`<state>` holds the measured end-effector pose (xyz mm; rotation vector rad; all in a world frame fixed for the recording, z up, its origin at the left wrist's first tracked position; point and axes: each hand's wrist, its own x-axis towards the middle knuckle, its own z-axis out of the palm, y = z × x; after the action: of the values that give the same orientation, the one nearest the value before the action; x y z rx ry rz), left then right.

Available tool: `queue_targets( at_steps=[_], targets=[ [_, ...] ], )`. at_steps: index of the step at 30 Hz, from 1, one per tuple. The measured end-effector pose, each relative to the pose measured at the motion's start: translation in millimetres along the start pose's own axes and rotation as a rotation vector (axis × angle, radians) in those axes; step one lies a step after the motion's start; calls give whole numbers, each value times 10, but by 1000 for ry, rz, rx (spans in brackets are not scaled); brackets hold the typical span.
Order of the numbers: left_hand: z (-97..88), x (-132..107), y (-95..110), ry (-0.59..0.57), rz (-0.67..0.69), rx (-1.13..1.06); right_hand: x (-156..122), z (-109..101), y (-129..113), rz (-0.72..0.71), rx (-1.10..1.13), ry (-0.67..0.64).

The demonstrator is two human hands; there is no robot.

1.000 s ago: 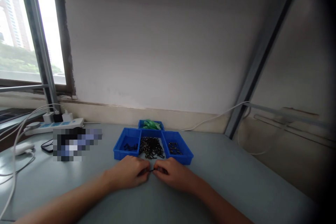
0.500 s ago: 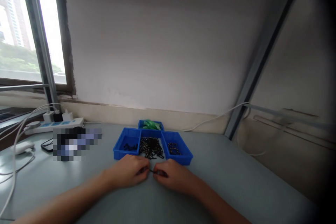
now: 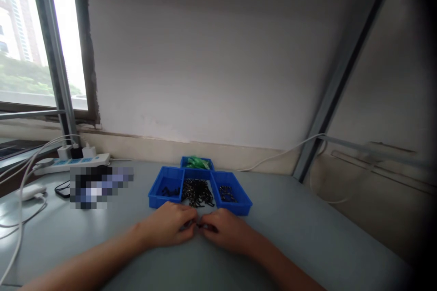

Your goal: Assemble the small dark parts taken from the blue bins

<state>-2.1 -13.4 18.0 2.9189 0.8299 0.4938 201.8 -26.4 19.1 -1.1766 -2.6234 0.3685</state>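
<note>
Left hand point(image 3: 170, 223) and right hand point(image 3: 229, 231) face each other low at the table point(image 3: 280, 209), fingertips close together; both pinch one small dark part point(image 3: 199, 225), largely hidden by the fingers. Part is just on the near side of a heap of dark pieces point(image 3: 197, 192), between left bin point(image 3: 164, 202) and right bin point(image 3: 241, 209). Power strip point(image 3: 92, 161), far left: blue mark, too small to read.

Plastic and metal on a smooth, satiny tabletop point(image 3: 290, 211)
From here, the blue bins point(image 3: 241, 209) look like smooth plastic, the heaped parts point(image 3: 198, 192) glint like metal, and the wall point(image 3: 211, 63) is matt.
</note>
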Motion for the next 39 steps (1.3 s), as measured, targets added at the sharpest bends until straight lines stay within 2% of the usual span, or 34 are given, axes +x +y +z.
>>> queue_targets(
  at_steps=[5, 13, 26, 39],
  targets=[
    [34, 6, -29, -47, -61, 25, -5, -48, -16, 67, 78, 57],
    [54, 14, -20, -96, -49, -24, 5, -1, -27, 82, 285, 11],
    [65, 11, 5, -73, -49, -21, -7, -51, -70, 44, 126, 26],
    [26, -5, -41, -3, -25, -9, -21, -85, -36, 84, 131, 35]
  ],
)
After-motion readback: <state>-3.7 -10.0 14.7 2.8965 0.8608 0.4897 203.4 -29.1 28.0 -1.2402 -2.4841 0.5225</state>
